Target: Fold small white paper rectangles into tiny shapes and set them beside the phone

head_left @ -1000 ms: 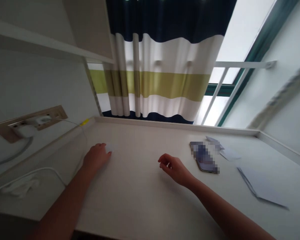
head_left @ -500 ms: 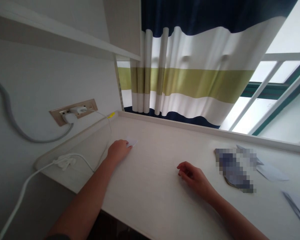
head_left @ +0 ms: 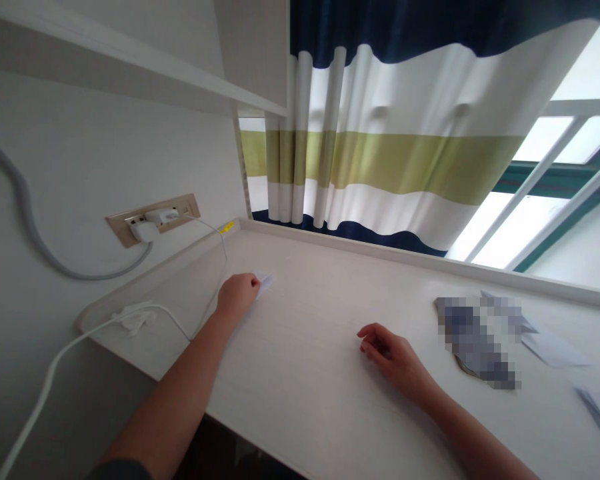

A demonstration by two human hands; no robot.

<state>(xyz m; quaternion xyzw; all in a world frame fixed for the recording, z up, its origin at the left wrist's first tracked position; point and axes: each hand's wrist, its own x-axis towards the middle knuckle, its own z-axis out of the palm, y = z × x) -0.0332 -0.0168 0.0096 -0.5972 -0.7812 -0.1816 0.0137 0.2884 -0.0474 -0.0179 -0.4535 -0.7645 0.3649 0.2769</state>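
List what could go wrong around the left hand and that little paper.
1. The left hand seems to pinch only an edge of the paper slip; it may slip free or crease.
2. The thin charger cable runs just beside that wrist; pulling back could snag it and tug the charger from the wall socket.

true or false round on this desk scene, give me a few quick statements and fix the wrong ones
1. The left hand touches a small white paper slip. True.
2. The right hand holds a pen. False: it rests empty, fingers loosely curled, on the pale wooden desk.
3. A white charger is plugged into the beige wall socket. True.
4. The striped curtain is red and black. False: it is navy, white and olive green.
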